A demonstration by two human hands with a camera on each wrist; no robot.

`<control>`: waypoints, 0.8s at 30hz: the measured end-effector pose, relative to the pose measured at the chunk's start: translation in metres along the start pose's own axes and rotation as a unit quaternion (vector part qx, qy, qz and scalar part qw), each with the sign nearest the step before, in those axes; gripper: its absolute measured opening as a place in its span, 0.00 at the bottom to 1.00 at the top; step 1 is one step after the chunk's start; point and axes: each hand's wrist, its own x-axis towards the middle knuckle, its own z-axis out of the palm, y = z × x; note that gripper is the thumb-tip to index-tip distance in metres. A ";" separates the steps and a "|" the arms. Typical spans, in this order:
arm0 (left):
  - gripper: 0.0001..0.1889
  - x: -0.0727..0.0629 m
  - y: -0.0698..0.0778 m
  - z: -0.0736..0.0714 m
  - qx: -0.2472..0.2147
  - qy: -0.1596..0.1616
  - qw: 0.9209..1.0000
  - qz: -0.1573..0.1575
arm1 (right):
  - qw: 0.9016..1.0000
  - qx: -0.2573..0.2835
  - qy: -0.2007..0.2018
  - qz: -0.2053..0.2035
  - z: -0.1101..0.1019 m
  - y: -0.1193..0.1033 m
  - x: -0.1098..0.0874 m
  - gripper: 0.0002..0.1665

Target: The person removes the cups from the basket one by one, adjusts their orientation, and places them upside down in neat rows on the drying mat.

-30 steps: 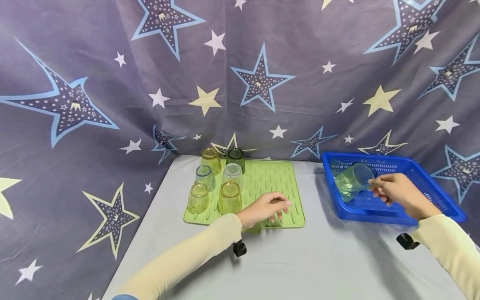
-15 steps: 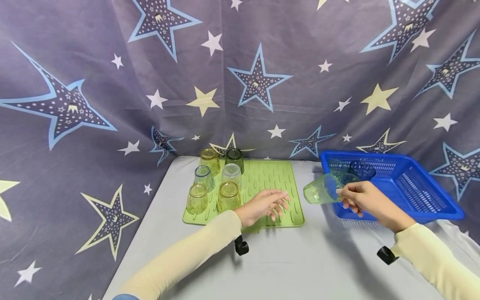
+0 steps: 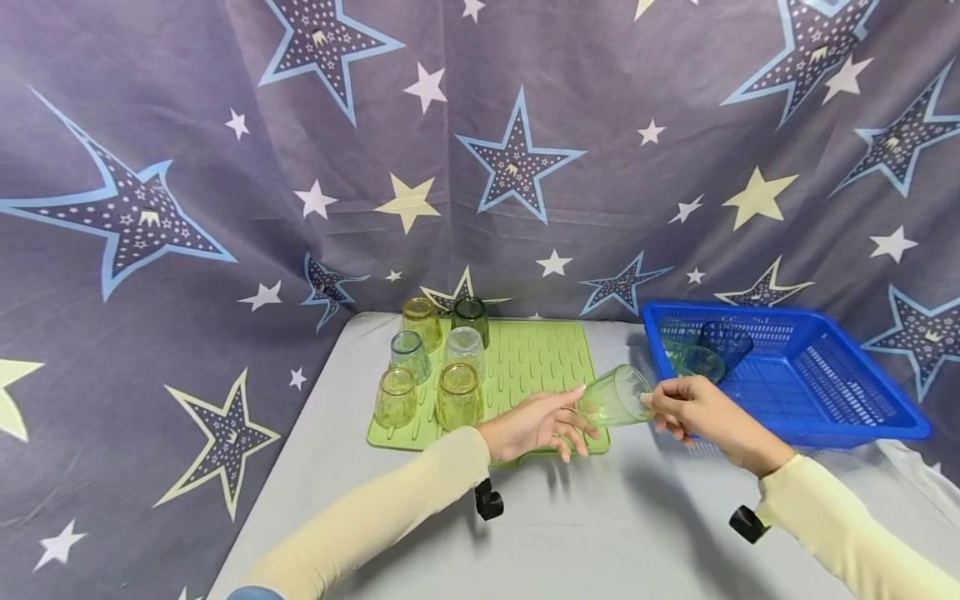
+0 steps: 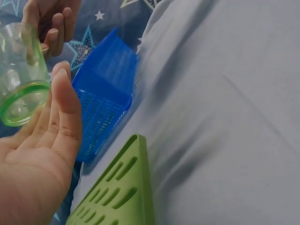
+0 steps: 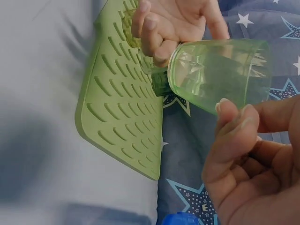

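A transparent light green tumbler is held tilted on its side above the table, near the mat's front right corner. My right hand pinches it by the rim between thumb and fingers, as the right wrist view shows. At the tumbler's base is my left hand, palm turned toward it with the fingers spread and fairly straight. In the left wrist view, the left fingertips overlap the thick green base; they are not curled round it.
Several upside-down tumblers, including a yellow one and a dark one, stand on the left half of a green drying mat. At right, a blue plastic basket holds a dark blue tumbler and green ones. A starry curtain hangs behind.
My right hand has lifted the green tumbler out of the basket and carried it left to my left hand. The left hand has turned its palm up and spread its fingers.
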 end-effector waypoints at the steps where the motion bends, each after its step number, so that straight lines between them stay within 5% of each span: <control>1: 0.26 0.000 0.000 0.000 -0.002 0.000 1.000 0.000 | 1.000 0.003 -0.002 -0.001 0.001 0.001 0.000 0.20; 12: 0.28 -0.001 -0.001 -0.003 -0.046 -0.014 0.999 0.018 | 0.999 0.014 -0.027 -0.008 0.011 0.003 0.004 0.20; 16: 0.26 -0.003 0.001 -0.005 -0.022 -0.014 0.999 0.042 | 1.000 0.005 -0.020 0.007 0.012 0.008 0.007 0.24; 20: 0.28 -0.007 0.008 -0.006 0.010 0.015 0.999 0.048 | 0.998 -0.047 0.024 0.027 0.004 0.021 0.009 0.29; 24: 0.33 -0.009 0.020 -0.008 0.035 0.067 0.996 0.049 | 0.985 -0.139 0.100 0.033 -0.013 0.037 0.007 0.30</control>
